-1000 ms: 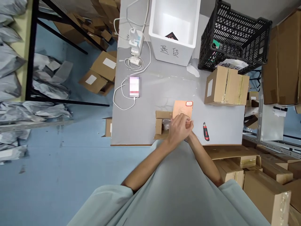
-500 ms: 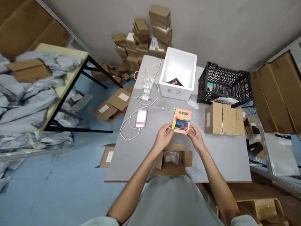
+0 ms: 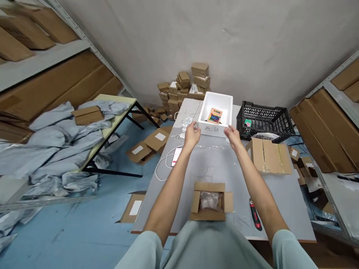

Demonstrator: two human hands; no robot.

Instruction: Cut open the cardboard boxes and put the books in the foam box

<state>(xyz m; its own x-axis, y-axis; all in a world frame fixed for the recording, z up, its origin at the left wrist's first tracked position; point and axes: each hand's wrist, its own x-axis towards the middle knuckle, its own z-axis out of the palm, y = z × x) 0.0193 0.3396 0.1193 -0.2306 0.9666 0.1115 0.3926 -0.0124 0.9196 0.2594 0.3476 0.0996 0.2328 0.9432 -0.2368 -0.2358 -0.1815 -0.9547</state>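
Grey tabletop (image 3: 221,164) under white, black-lettered box (image 3: 211,129)

An orange card (image 3: 215,116) with a multicoloured print lies slightly askew, printed side up, inside an upright, open white foam box (image 3: 212,129) with black front lettering.

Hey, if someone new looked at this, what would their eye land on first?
Probably the bright orange card inside the white bin at the table's far end, with the left hand and right hand open by the bin's near corners. After that, likely the black crate just right of the bin, and the open carton at the table's near edge.
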